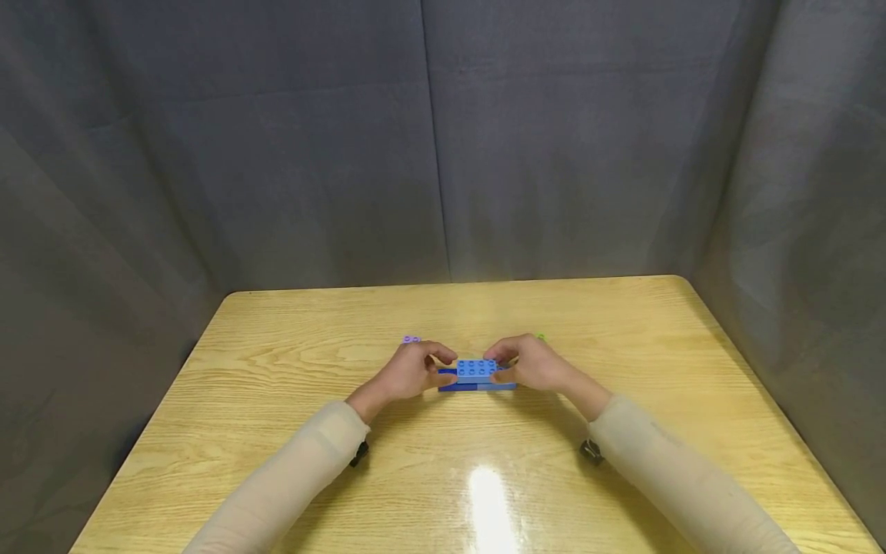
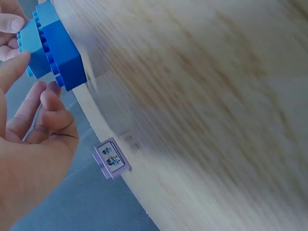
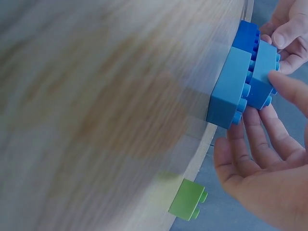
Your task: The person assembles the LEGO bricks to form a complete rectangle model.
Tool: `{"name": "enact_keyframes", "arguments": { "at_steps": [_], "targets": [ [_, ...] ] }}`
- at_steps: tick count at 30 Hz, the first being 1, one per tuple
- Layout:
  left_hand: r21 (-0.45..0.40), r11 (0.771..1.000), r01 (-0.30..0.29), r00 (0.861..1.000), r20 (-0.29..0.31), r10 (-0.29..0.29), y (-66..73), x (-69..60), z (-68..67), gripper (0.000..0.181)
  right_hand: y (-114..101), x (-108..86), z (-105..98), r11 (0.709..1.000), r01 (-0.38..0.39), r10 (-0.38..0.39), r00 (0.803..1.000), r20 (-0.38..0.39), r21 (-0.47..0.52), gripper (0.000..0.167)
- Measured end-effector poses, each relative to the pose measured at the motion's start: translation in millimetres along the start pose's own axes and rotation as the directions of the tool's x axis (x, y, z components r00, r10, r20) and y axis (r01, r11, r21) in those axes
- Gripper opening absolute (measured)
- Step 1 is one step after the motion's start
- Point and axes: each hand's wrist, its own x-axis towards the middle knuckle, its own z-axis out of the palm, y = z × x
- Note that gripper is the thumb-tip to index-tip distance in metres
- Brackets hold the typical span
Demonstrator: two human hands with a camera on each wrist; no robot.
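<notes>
A light blue brick with two rows of studs lies across two lower bricks, a dark blue brick at left and a lighter blue brick at right. At its left end, my left hand holds the upper brick between thumb and fingers. My right hand pinches the right part of that same brick, thumb in front and fingers behind. Studs on the lower pair show beneath it in the right wrist view; whether it is fully seated I cannot tell.
Behind my left hand is a purple brick with a printed side. Past my right hand, a small green brick stands on the wooden table. Grey curtains hang behind the table and at both sides.
</notes>
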Motion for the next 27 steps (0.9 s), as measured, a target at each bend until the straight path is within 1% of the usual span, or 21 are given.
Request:
{"name": "enact_keyframes", "arguments": {
  "at_steps": [5, 10, 13, 15, 19, 27],
  "targets": [
    [0.010, 1.000, 0.007, 1.000, 0.000, -0.007, 3.8, 3.8, 3.5, 0.033, 0.7, 1.7, 1.1, 1.000, 0.003, -0.003, 1.000, 0.007, 0.000, 0.029],
    [0.002, 1.000, 0.021, 1.000, 0.000, -0.021, 3.8, 5.7, 5.0, 0.028, -1.5, 1.3, -0.1, 1.000, 0.012, -0.012, 1.000, 0.016, -0.005, 0.029],
    [0.012, 1.000, 0.018, 1.000, -0.006, -0.018, 3.6, 6.5, 5.3, 0.027, -3.3, 0.6, -1.1, 1.000, 0.020, -0.020, 1.000, 0.018, -0.005, 0.029],
    [0.021, 1.000, 0.018, 1.000, -0.011, -0.018, 3.5, 7.0, 5.5, 0.027, -3.8, 0.4, -1.1, 1.000, 0.018, -0.018, 1.000, 0.017, -0.001, 0.029],
    [0.016, 0.999, 0.041, 0.999, -0.017, -0.041, 4.2, 7.6, 6.0, 0.027, -2.7, 1.4, -0.9, 1.000, 0.022, -0.022, 1.000, 0.019, 0.002, 0.029],
    [0.012, 0.999, 0.047, 0.999, -0.019, -0.047, 6.7, 6.9, 6.3, 0.028, -1.3, 4.3, -1.7, 1.000, 0.015, -0.015, 0.999, 0.029, 0.002, 0.027]
  ]
}}
